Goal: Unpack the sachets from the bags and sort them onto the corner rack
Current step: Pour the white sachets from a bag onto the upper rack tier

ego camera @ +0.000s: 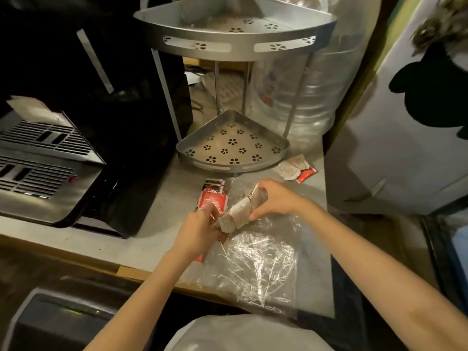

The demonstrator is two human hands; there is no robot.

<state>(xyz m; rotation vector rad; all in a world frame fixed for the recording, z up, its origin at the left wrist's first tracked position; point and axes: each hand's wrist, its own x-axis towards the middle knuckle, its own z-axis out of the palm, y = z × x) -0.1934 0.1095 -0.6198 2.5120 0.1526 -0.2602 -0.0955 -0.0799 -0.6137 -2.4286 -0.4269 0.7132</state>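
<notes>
Hands are meeting over a clear plastic bag (255, 262) lying crumpled on the counter (141, 239). Between them, the left hand (200, 229) and the right hand (274, 198) are each gripping one end of a bundle of pale sachets (241, 212), fingers curled around it. Just beyond the left hand, red sachets (212, 197) are lying in a small pile. Farther out from the right hand, a few loose sachets (296, 168) are resting beside the corner rack (233, 148), whose lower shelf is sitting bare.

Print on pale sachets (239, 212) unreadable (blurred).
</notes>
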